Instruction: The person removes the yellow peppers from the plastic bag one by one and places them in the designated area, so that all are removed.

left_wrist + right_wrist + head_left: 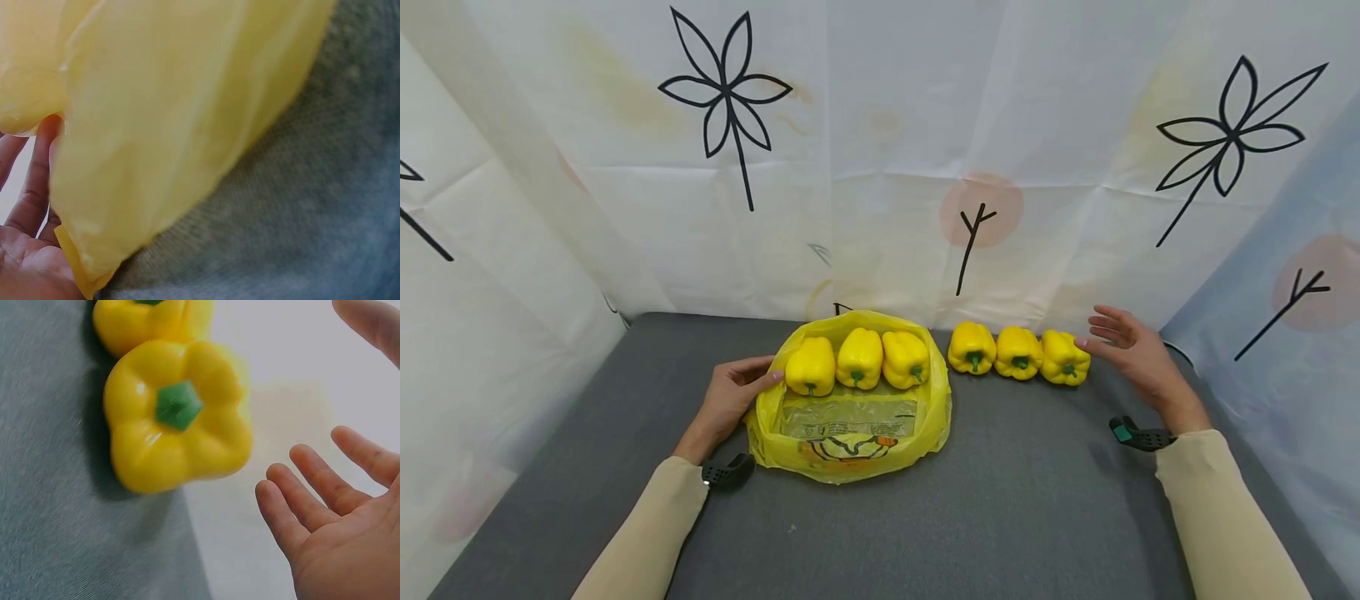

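Note:
My left hand point(730, 398) is at the left rim of a yellow plastic bag point(857, 468), its thumb and fingers touching the plastic. In the left wrist view its fingers point(34, 181) look fairly straight, and the bag hides part of the hand. Inside the bag, three yellow bell peppers point(859, 358) stand in a row along the far side. To the right, my right hand point(1138, 358) is spread beside the rightmost of three more bell peppers point(1064, 358). The right wrist view shows a gap between its fingers point(319, 487) and that pepper point(140, 450).
The other two loose peppers, the middle one point(1018, 352) and the left one point(972, 347), line up between the bag and my right hand. They sit on a dark grey table point(1015, 500), near its back edge. A patterned white curtain point(880, 167) hangs behind.

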`<state>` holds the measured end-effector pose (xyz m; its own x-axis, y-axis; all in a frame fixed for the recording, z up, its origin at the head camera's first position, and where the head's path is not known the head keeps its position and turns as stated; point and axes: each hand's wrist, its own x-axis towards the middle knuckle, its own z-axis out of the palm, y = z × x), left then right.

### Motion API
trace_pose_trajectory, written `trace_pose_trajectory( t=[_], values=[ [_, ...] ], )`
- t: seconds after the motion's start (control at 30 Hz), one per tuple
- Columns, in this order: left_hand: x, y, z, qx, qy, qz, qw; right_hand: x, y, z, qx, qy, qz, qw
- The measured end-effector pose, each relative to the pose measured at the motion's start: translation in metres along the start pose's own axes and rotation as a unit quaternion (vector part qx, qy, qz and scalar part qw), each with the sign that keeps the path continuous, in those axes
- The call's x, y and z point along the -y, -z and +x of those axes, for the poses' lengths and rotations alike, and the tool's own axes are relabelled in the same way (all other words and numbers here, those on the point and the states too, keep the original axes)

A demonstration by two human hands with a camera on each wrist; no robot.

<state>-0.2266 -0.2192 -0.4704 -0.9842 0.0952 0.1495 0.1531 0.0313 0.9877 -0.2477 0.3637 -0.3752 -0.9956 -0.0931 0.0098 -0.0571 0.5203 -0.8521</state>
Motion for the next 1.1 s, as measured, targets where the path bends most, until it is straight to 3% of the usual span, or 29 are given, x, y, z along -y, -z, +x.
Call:
trace_pose_trajectory(
  t=[0.57,0.9,1.1],
  values=[
    [0.0,0.0,0.001,-0.001,0.005,0.005,1.0,0.042,-0.025,-0.012,-0.045,0.062,0.017,0.9969],
    [0.0,0.0,0.0,-0.003,0.003,0.006,1.0,0.061,-0.06,-0.009,-0.047,0.116,0.093,0.9877],
    [0.001,0.0,0.001,-0.003,0.009,0.006,0.9999,0.074,-0.078,-0.005,-0.04,0.128,0.127,0.9828]
  ],
)
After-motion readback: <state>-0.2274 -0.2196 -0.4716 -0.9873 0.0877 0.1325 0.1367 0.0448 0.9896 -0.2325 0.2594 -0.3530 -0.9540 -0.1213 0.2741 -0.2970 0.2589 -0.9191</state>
